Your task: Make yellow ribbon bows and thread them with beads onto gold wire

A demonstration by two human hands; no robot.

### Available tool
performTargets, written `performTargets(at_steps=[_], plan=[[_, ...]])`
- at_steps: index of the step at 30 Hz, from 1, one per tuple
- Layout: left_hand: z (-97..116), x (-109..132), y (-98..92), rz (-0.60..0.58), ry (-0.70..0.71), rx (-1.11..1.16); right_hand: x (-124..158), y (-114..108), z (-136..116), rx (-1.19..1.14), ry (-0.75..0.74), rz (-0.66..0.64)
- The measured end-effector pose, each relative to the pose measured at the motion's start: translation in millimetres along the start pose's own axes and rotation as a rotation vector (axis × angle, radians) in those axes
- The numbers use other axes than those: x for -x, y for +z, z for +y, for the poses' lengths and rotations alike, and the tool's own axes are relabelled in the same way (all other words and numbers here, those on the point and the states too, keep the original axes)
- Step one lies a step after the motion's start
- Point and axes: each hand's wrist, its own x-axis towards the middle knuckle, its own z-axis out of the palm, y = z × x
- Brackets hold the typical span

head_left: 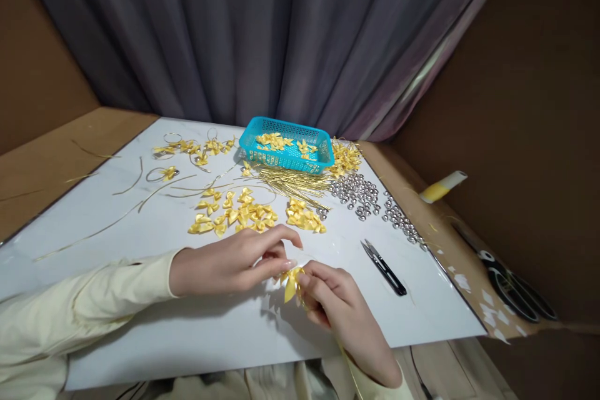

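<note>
My left hand and my right hand meet over the near middle of a white board. Both pinch a small yellow ribbon bow between their fingertips. The fingers of each hand are closed on it. A thin yellow ribbon strip trails from under my right wrist toward the table's near edge. Just beyond my hands lies a loose pile of several yellow bows. A second smaller heap of bows lies to its right.
A turquoise basket with bows stands at the back. Gold wires, silver beads and black thread snips lie right of centre. Black scissors and a yellow-white roll rest on the brown table at right. A curtain hangs behind.
</note>
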Motion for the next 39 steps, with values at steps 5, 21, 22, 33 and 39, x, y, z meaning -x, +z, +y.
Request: performTargets(at_steps=[5, 21, 22, 33, 39], plan=[[0.3, -3.1, -4.1, -0.037, -0.154, 0.251, 0.5, 1.2, 0.9, 0.191, -0.116, 0.033], [-8.6, -8.6, -5.2, -0.066, -0.323, 0.432, -28.4, -85.4, -12.3, 0.818, -0.243, 0.576], [-8.6, -8.7, -5.2, -0.056, -0.343, 0.44, -28.7, -96.6, -9.9, 0.965, -0.244, 0.669], [-10.7, -8.6, -7.3, -0.054, -0.421, 0.669, 8.5, -117.2, 54.9, 1.754, -0.009, 0.673], [-15.1, -12.1, -1.8, 0.049, -0.465, 0.659, 29.1, -110.4, 37.6, 1.206, -0.179, 0.897]])
